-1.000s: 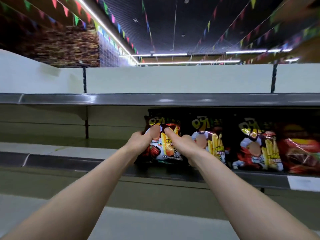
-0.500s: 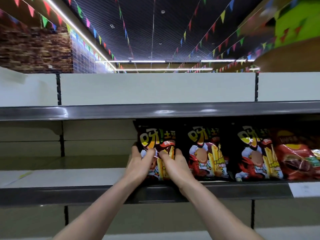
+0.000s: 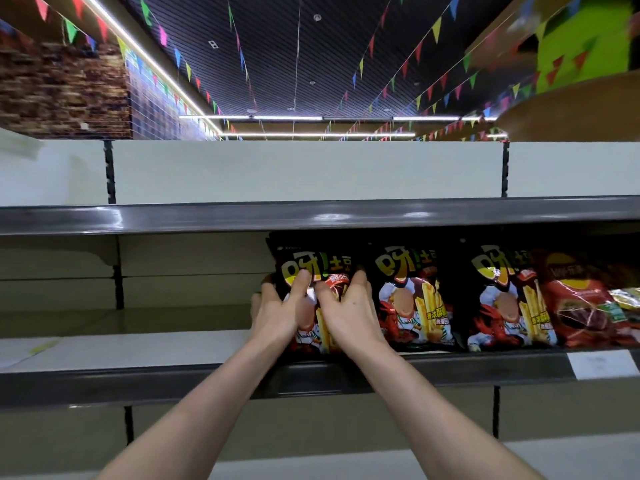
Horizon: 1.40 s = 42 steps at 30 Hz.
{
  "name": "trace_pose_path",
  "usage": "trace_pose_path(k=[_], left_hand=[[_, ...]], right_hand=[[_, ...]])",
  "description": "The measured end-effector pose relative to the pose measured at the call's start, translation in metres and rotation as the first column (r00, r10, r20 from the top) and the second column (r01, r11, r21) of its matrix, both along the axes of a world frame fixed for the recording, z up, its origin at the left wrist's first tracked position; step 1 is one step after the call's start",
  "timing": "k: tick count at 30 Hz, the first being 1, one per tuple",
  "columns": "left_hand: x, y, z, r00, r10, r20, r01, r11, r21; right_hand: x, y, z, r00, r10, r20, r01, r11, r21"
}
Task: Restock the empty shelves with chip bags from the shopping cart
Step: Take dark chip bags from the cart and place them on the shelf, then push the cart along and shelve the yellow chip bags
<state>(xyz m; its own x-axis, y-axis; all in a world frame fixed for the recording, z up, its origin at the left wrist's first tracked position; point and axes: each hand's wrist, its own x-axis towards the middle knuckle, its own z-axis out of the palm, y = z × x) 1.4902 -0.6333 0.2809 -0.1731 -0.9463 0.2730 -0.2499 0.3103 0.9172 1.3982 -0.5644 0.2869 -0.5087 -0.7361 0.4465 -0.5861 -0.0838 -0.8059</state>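
Both hands have slid down from the top of the chip bag (image 3: pixel 313 261) to its middle, and the bag now stands further back on the shelf (image 3: pixel 138 346) than a second ago. The left hand (image 3: pixel 277 310) curls its fingers round the bag's left edge, thumb on the front. The right hand (image 3: pixel 349 313) grips the right edge, fingers tucked against the second black bag (image 3: pixel 412 299) just beside it.

The chip bag stands upright at the left end of a row that runs on to a third black bag (image 3: pixel 509 299) and a red bag (image 3: pixel 581 306). To finish well, I would square its face with the neighbours and seat its bottom behind the front lip (image 3: pixel 173 379). Then I would ease off one hand at a time, since a puffed bag likely tips forward. Bare shelf remains on the left; the shopping cart is out of view.
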Motion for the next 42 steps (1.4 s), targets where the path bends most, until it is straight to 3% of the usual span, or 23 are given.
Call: trace_pose_path(k=[2,5,7,10,14,19,26,30,34,38,42], left_hand=[[0.0,-0.004,0.008,0.999,0.007,-0.049,-0.005,0.999,0.032],[-0.004,-0.017,0.013,0.961,-0.041,-0.274,0.101,0.973,0.209],[-0.008,-0.017,0.014,0.933,-0.105,-0.345,0.201,0.945,0.256],[-0.014,-0.016,0.012,0.932,-0.155,-0.327,0.244,0.937,0.251],[-0.009,-0.013,0.017,0.954,-0.119,-0.275,0.195,0.942,0.271],[-0.002,0.004,0.029,0.967,-0.112,-0.23,0.166,0.958,0.232],[0.027,0.006,0.02,0.98,0.046,-0.192,-0.004,0.977,0.212],[0.052,0.016,0.014,0.972,0.096,-0.212,-0.064,0.986,0.151],[0.096,0.034,0.0,0.949,0.223,-0.222,-0.19,0.969,0.161],[0.163,0.066,-0.037,0.889,0.428,-0.164,-0.392,0.896,0.21],[0.239,0.113,-0.088,0.803,0.584,-0.117,-0.524,0.786,0.329]], right_hand=[[0.001,0.001,0.003,0.971,-0.091,-0.223,0.078,0.995,-0.066],[0.004,-0.001,0.001,0.812,-0.166,-0.56,0.118,0.986,-0.122],[0.006,-0.005,-0.002,0.718,-0.153,-0.679,0.116,0.988,-0.099],[0.0,-0.011,-0.009,0.635,-0.122,-0.763,0.14,0.989,-0.042],[-0.004,-0.018,-0.012,0.6,-0.127,-0.79,0.182,0.983,-0.02],[-0.002,-0.021,-0.013,0.5,-0.216,-0.839,0.178,0.973,-0.144],[0.0,-0.017,-0.012,0.478,-0.118,-0.871,0.137,0.989,-0.058],[0.024,-0.007,-0.01,0.471,-0.105,-0.876,-0.02,0.991,-0.129],[0.068,0.003,-0.028,0.509,0.008,-0.86,-0.227,0.966,-0.125],[0.122,0.013,-0.063,0.518,0.152,-0.842,-0.398,0.914,-0.079],[0.192,0.033,-0.109,0.445,0.344,-0.827,-0.557,0.829,0.045]])
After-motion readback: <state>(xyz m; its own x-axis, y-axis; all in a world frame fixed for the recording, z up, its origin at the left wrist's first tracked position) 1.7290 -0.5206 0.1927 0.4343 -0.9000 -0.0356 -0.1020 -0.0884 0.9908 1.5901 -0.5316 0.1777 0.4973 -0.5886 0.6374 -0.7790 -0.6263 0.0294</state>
